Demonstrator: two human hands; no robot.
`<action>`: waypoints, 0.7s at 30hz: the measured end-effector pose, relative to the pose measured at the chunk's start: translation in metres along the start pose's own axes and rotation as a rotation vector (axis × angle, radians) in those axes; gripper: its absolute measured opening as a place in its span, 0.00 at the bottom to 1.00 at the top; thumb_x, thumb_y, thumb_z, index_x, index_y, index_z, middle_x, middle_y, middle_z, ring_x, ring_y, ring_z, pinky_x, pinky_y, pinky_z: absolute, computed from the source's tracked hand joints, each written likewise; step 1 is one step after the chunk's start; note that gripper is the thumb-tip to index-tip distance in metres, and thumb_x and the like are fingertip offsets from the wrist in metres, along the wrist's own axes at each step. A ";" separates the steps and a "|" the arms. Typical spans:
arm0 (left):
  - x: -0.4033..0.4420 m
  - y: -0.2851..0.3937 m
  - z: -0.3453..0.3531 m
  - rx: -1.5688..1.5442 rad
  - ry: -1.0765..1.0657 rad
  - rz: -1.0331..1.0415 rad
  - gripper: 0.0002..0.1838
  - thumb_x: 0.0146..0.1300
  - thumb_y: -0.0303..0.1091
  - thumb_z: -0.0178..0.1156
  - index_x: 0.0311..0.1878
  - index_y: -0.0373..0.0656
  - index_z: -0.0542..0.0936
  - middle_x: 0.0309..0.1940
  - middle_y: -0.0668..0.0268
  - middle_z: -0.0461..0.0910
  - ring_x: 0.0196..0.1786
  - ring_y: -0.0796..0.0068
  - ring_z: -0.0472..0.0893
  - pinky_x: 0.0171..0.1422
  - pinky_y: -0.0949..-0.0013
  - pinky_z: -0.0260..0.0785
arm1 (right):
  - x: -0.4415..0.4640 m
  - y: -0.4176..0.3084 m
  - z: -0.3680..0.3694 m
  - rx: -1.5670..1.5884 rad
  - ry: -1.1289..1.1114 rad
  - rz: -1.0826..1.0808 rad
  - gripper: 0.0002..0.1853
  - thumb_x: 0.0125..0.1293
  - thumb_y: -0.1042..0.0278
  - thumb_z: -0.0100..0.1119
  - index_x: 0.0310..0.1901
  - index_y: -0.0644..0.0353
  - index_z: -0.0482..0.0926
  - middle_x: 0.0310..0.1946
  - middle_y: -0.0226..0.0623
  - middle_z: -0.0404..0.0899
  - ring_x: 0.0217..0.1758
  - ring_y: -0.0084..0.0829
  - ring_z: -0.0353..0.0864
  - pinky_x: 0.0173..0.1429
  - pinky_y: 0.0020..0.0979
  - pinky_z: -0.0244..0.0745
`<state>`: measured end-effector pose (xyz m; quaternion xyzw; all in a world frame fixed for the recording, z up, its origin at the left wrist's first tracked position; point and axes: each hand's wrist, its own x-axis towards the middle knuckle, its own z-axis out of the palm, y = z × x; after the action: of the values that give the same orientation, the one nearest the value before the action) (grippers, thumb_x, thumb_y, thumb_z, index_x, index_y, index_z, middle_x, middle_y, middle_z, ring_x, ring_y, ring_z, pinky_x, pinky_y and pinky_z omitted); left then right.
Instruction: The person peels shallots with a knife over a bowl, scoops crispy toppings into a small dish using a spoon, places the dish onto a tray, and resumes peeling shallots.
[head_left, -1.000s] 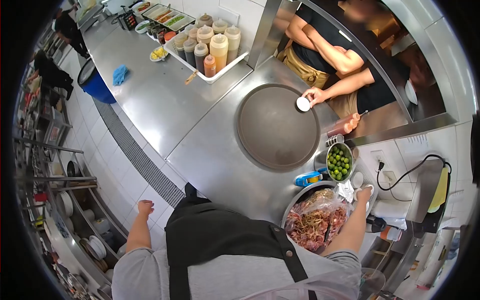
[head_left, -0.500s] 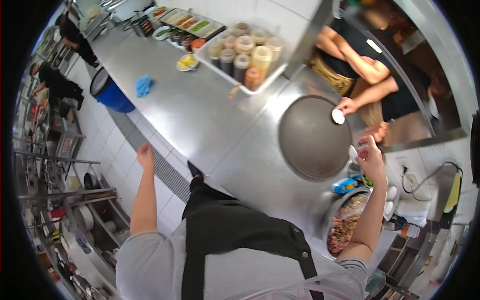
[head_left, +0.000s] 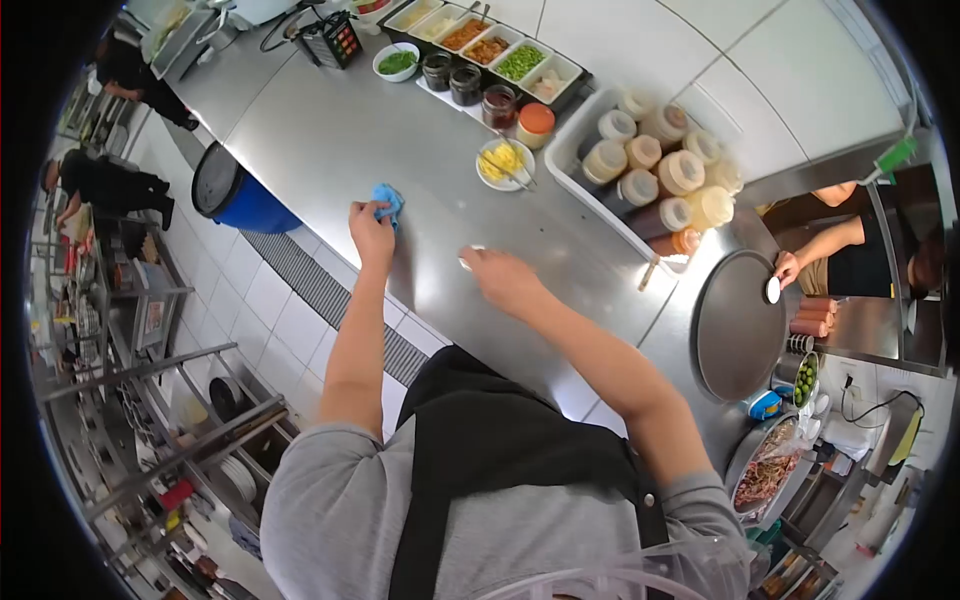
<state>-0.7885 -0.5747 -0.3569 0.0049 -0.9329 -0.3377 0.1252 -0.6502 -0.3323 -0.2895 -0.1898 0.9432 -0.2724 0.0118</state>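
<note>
My left hand is closed on a crumpled blue cloth lying on the steel counter. My right hand is over the counter to the right of it, fingers closed around a small white object. Most of that object is hidden by the fingers, so I cannot make out its kind. A plate of yellow pieces with tongs or a utensil across it stands beyond my right hand. A large round dark tray lies farther right.
A white bin of sauce bottles stands by the wall, beside jars and a black holder with topping trays. At the pass, a co-worker's hand holds a small white round item. A metal bowl of food and blue barrel flank the counter.
My view has swung left along the counter. My left hand has reached the blue cloth and closed on it. My right hand has come away from the tray's far side with the small white object.
</note>
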 end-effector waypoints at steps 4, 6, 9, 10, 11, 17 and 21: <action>0.054 -0.010 0.005 -0.093 -0.012 -0.052 0.13 0.54 0.16 0.62 0.42 0.39 0.87 0.40 0.53 0.76 0.46 0.53 0.77 0.53 0.56 0.71 | 0.126 0.021 0.036 -0.414 0.023 -0.178 0.14 0.65 0.70 0.54 0.53 0.56 0.73 0.37 0.35 0.84 0.47 0.36 0.85 0.50 0.41 0.78; 0.079 -0.022 0.013 0.016 0.057 0.057 0.12 0.55 0.22 0.66 0.43 0.42 0.88 0.40 0.54 0.78 0.41 0.54 0.80 0.51 0.60 0.73 | 0.169 0.038 0.042 -0.472 -0.020 -0.161 0.15 0.65 0.70 0.54 0.53 0.57 0.73 0.36 0.36 0.84 0.46 0.37 0.85 0.51 0.41 0.79; 0.095 0.008 -0.006 0.178 -0.119 -0.052 0.18 0.54 0.27 0.69 0.50 0.44 0.86 0.52 0.53 0.77 0.54 0.50 0.76 0.59 0.55 0.71 | 0.212 0.059 0.033 -0.390 -0.015 -0.135 0.16 0.64 0.70 0.57 0.53 0.59 0.73 0.39 0.41 0.83 0.48 0.42 0.84 0.51 0.43 0.79; 0.095 0.031 -0.017 0.321 -0.196 -0.108 0.21 0.53 0.29 0.70 0.54 0.46 0.85 0.56 0.53 0.76 0.59 0.48 0.73 0.62 0.52 0.69 | 0.219 0.058 0.017 -0.394 -0.030 -0.152 0.16 0.64 0.70 0.57 0.53 0.59 0.73 0.39 0.41 0.83 0.48 0.42 0.84 0.51 0.43 0.79; 0.095 0.043 -0.023 0.368 -0.233 -0.097 0.29 0.50 0.31 0.74 0.60 0.49 0.82 0.62 0.54 0.72 0.64 0.46 0.68 0.65 0.48 0.67 | 0.226 0.055 -0.008 -0.308 0.004 -0.102 0.17 0.64 0.69 0.59 0.54 0.60 0.73 0.40 0.44 0.82 0.49 0.45 0.83 0.52 0.44 0.79; 0.101 0.065 0.034 -0.251 -0.207 0.166 0.45 0.46 0.33 0.79 0.70 0.39 0.69 0.67 0.47 0.65 0.67 0.43 0.66 0.70 0.53 0.63 | 0.287 0.133 -0.132 -0.199 0.357 -0.055 0.13 0.64 0.63 0.63 0.47 0.60 0.79 0.46 0.48 0.79 0.53 0.50 0.77 0.55 0.49 0.77; 0.111 0.063 0.094 -0.324 0.042 0.095 0.54 0.45 0.34 0.80 0.74 0.37 0.59 0.64 0.45 0.65 0.68 0.45 0.67 0.73 0.55 0.62 | 0.310 0.183 -0.170 -0.516 0.189 0.257 0.19 0.66 0.56 0.64 0.52 0.60 0.81 0.51 0.48 0.78 0.59 0.51 0.75 0.60 0.48 0.76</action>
<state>-0.9136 -0.4777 -0.3613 -0.0526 -0.8626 -0.4771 0.1598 -1.0234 -0.2162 -0.2146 -0.0395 0.9945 -0.0365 -0.0901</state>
